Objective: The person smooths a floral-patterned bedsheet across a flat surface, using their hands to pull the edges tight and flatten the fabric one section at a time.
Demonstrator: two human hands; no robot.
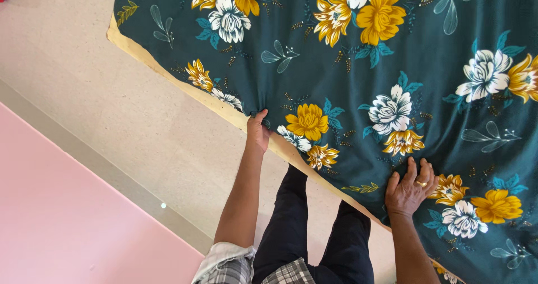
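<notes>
Here: your left hand (258, 131) pinches the floral sheet (358, 82) at its pale edge (168, 71); your right hand (411, 187), fingers spread, presses flat further along that diagonal edge.

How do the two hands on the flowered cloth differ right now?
The left hand pinches the floral cloth at its cream edge, bunching it; the right hand lies flat, fingers spread, farther in from the edge. The right hand wears a gold ring; the left shows none. Both touch the cloth near the same edge.
</notes>
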